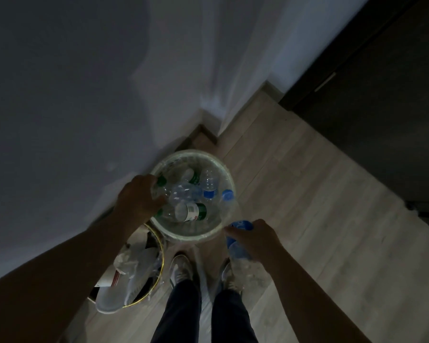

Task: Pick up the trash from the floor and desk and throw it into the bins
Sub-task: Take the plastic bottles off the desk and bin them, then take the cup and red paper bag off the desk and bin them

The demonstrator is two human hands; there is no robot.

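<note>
A round white bin (223, 169) stands on the floor in the wall corner, filled with several clear plastic bottles (191, 211). My left hand (139, 196) hovers over the bin's left rim and grips a clear bottle with a green label (160, 184). My right hand (255, 237) is just right of the bin's near rim and holds a clear bottle with a blue label (235, 241), its blue cap (227, 195) pointing over the rim.
A second bin with a gold rim (159, 271) sits at the near left, stuffed with paper, a carton and plastic. My two feet (181, 268) stand just before the bins. Wooden floor (307, 194) opens to the right; a dark door or cabinet (382, 120) is far right.
</note>
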